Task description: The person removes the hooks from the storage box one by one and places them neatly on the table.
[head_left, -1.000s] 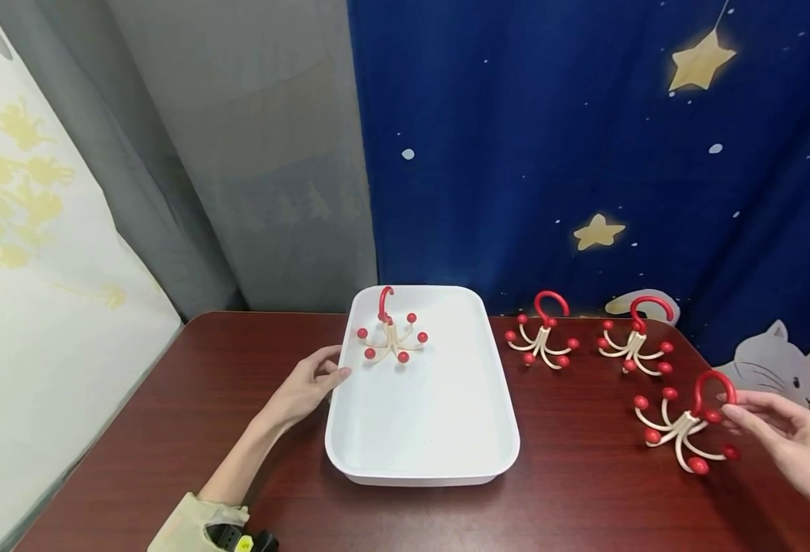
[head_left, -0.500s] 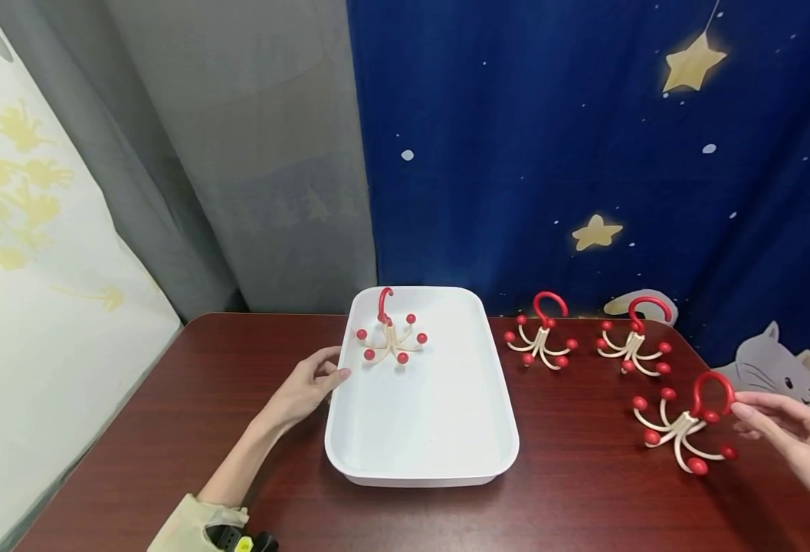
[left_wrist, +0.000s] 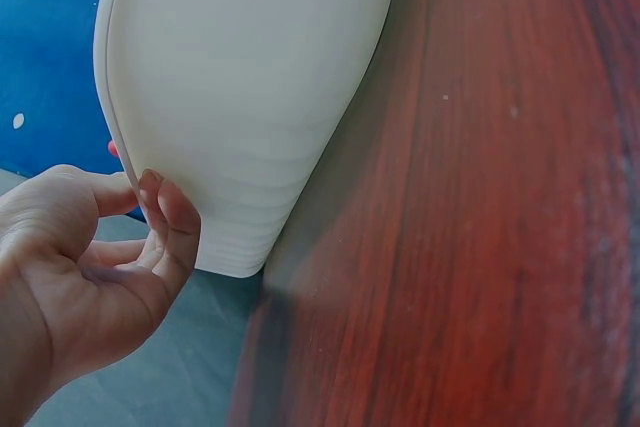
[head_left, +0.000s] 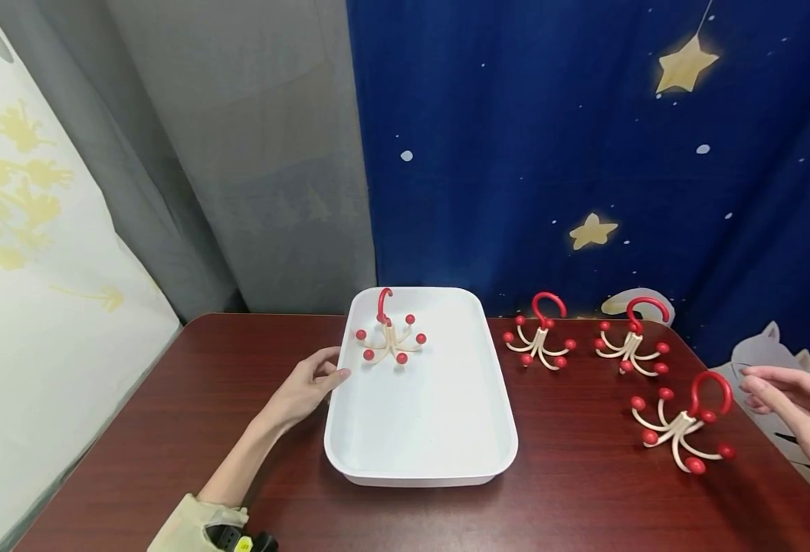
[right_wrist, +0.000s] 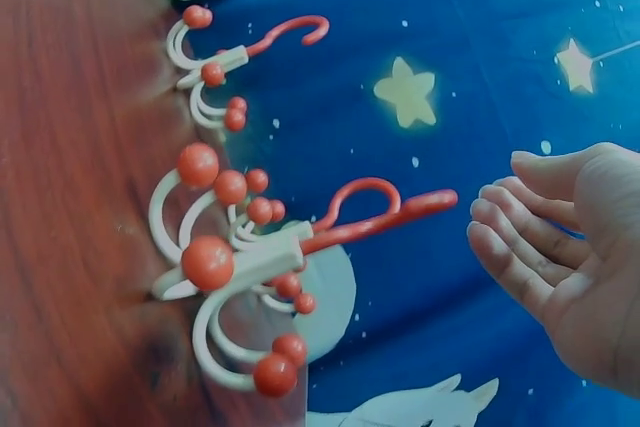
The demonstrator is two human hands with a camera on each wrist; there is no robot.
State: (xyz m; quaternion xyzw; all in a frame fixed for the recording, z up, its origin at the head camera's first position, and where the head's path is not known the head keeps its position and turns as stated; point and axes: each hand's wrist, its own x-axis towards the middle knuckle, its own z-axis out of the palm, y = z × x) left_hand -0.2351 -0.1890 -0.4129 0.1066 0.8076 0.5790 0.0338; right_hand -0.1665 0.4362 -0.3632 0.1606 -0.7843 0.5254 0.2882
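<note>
"Head view: your right hand (head_left: 798, 410) is hovering just beside the nearest hanger (head_left: 682, 424), its fingers loosely curved, holding nothing. Your left hand (head_left: 309, 385) is pinching the left rim of the white tray (head_left: 439, 429). Where is that hanger standing?"

"It is standing upright on the dark red-brown surface (head_left: 584, 475), well to the right of the tray, its red hook (head_left: 711, 375) reaching up near your fingertips but not touching them. Two more, a middle hanger (head_left: 541, 335) and a far-right hanger (head_left: 632, 343), are standing farther back, and a fourth hanger (head_left: 389, 337) is sitting in the far left part of the tray."

"How is it looking to handle?"

"Light and stiff, judging by the slim pale stem (right_wrist: 260, 259) and thin curved arms (right_wrist: 203, 342); you are probably dealing with plastic. The glossy red balls (head_left: 695, 466) are looking slippery, and the arms are seeming the likeliest part to suffer if you are squeezing them."

"So where are you getting the best hold?"

"Around the arch of the hook, probably: there you are keeping the weight hanging beneath your fingers. If you are pinching only the free end, you are risking a swing."

"And the tray?"

"Stiff and smooth, by its look; you are steadying it sensibly, thumb at the lip, fingers against the outer wall."
</note>
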